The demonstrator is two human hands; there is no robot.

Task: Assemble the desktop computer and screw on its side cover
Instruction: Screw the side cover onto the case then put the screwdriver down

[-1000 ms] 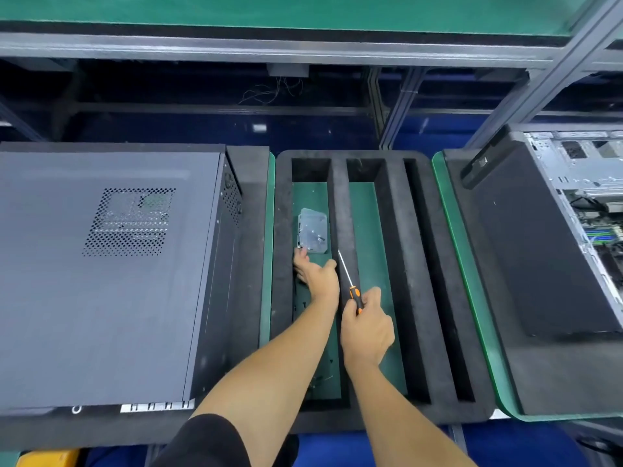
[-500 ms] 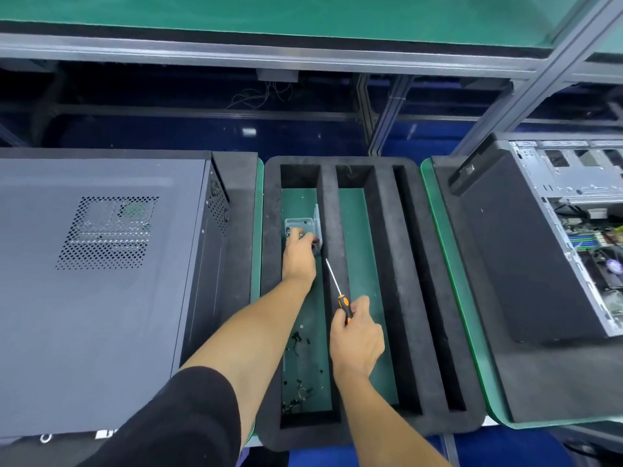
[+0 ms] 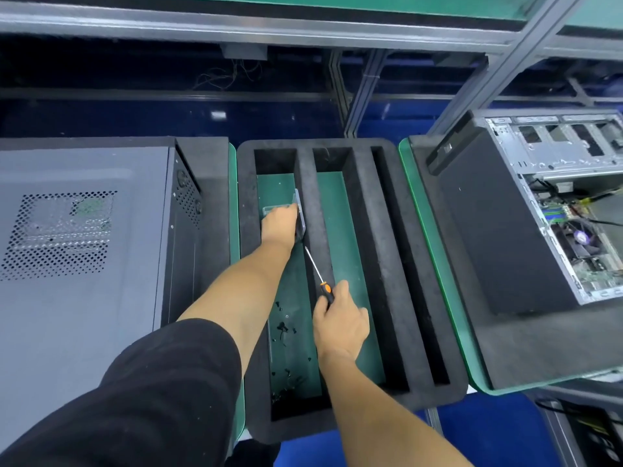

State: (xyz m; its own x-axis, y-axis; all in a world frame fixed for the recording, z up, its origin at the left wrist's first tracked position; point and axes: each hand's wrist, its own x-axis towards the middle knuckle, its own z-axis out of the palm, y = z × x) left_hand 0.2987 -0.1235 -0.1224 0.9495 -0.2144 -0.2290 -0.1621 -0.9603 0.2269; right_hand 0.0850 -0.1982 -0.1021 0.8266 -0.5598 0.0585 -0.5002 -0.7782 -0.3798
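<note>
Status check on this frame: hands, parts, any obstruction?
Left hand grips metal bracket in foam tray. Right hand holds screwdriver. Closed case left, open case right. Nothing blocking.

Left hand [image 3: 280, 221] grips a clear box [image 3: 298, 210] in the foam tray [image 3: 371, 264]; right hand [image 3: 340, 323] holds a screwdriver [image 3: 320, 278].

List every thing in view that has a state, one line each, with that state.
left computer case: lying flat, side cover on.
right computer case: open, side cover off, boards exposed.
foam tray: leftmost slot holds a bracket and screws.
metal bracket: tipped on edge against a foam divider, gripped.
loose screws: scattered in the leftmost slot.
screwdriver: held, tip towards the bracket.
left hand: gripping the bracket.
right hand: gripping the screwdriver handle.
</note>
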